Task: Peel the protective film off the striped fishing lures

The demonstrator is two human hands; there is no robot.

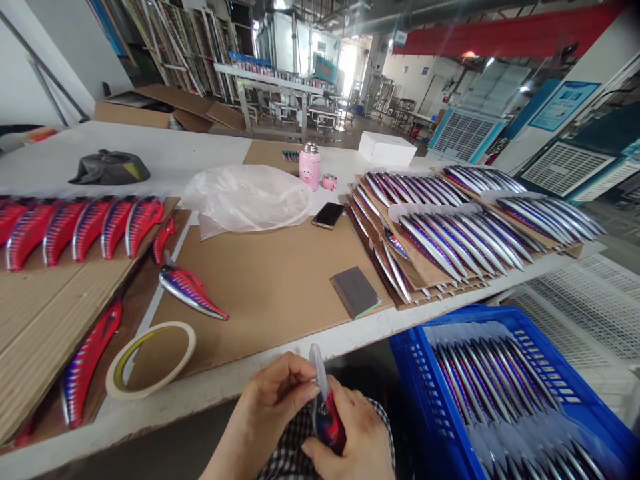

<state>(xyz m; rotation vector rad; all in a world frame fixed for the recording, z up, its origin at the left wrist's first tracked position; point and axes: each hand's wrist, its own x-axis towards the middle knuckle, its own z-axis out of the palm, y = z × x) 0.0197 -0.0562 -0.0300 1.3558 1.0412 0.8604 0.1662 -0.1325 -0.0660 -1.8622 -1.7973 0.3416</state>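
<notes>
Low in the head view, below the table's front edge, both my hands hold one fishing lure (pixel 326 410) with a red and blue body and a clear plastic lip pointing up. My left hand (pixel 273 400) pinches the lip near its top. My right hand (pixel 350 433) wraps around the lure's body. A checked cloth (pixel 290 453) lies under my hands. Another lure (pixel 193 293) of the same colours lies on the brown cardboard sheet (pixel 270 280) in front of me, beside a roll of tape (pixel 150 359).
A row of red lures (pixel 75 227) lies on cardboard at the left. Stacked cardboard trays of silver-blue lures (pixel 450 227) fill the right. A blue crate (pixel 500 393) of bagged lures stands at lower right. A grey sanding block (pixel 355 292), phone (pixel 329 215), plastic bag (pixel 250 197) and pink bottle (pixel 309 167) lie further back.
</notes>
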